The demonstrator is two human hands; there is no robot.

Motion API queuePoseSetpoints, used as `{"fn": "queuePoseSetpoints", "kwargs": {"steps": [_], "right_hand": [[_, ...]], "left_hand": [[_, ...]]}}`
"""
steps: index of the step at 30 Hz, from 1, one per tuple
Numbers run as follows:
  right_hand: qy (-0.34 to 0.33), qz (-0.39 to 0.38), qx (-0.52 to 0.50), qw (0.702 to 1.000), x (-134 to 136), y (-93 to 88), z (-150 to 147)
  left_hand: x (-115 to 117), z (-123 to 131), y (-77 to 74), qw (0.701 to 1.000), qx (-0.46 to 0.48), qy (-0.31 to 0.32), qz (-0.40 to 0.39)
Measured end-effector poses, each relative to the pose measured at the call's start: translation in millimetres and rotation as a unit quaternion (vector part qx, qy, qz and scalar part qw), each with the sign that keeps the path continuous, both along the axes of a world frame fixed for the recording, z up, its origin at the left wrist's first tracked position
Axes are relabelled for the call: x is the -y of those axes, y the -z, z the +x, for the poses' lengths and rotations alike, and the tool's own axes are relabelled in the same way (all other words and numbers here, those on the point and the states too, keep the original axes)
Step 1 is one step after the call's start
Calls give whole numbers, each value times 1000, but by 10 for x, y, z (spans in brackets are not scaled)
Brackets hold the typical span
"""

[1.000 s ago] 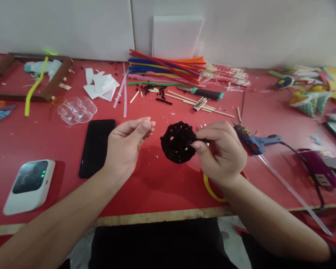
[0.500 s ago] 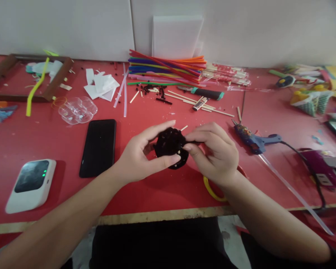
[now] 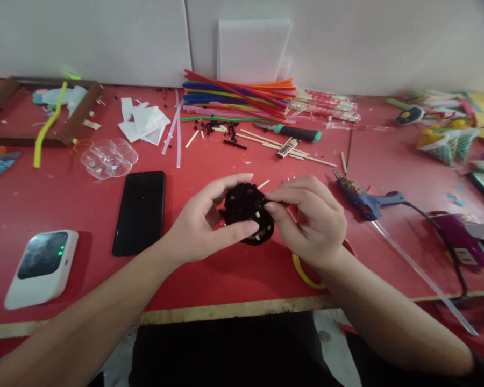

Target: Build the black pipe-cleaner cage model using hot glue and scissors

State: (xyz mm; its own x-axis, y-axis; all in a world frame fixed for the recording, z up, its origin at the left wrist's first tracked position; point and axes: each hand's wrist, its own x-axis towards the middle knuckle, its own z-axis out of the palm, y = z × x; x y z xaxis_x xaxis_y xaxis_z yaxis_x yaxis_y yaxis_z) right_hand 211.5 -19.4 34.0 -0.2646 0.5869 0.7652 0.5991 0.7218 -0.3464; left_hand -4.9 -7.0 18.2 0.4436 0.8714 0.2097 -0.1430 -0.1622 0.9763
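Observation:
A round black fuzzy disc [image 3: 247, 212] with pale stick ends showing through it is held just above the red table [image 3: 234, 269]. My left hand [image 3: 204, 223] grips its left side between thumb and fingers. My right hand [image 3: 312, 220] pinches its right edge with thumb and forefinger. A yellow ring [image 3: 304, 271] lies on the table under my right wrist.
A black phone [image 3: 140, 211] lies left of my hands, a white device [image 3: 40, 267] with a green light further left. A blue glue gun [image 3: 365, 201] with cord lies right. Coloured pipe cleaners [image 3: 237, 97], wooden sticks [image 3: 274, 145] and paper scraps [image 3: 143, 121] lie behind.
My left hand, earlier apart from the black disc with fingers pinched, moved right and took hold of its left side. My right hand kept its pinch on the right edge.

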Motion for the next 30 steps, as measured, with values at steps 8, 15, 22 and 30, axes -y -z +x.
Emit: {"fn": "queuePoseSetpoints", "kwargs": {"steps": [8, 15, 22, 30], "right_hand": [[-17, 19, 14, 1000, 11, 4, -7], [-7, 43, -7, 999, 17, 27, -28], [-5, 64, -19, 998, 19, 38, -31], [-19, 81, -4, 997, 31, 18, -34]], "left_hand": [[16, -24, 21, 999, -24, -2, 33], [33, -30, -44, 990, -92, -52, 97], [41, 16, -50, 975, -102, -122, 153], [25, -1, -25, 949, -132, -178, 223]]}}
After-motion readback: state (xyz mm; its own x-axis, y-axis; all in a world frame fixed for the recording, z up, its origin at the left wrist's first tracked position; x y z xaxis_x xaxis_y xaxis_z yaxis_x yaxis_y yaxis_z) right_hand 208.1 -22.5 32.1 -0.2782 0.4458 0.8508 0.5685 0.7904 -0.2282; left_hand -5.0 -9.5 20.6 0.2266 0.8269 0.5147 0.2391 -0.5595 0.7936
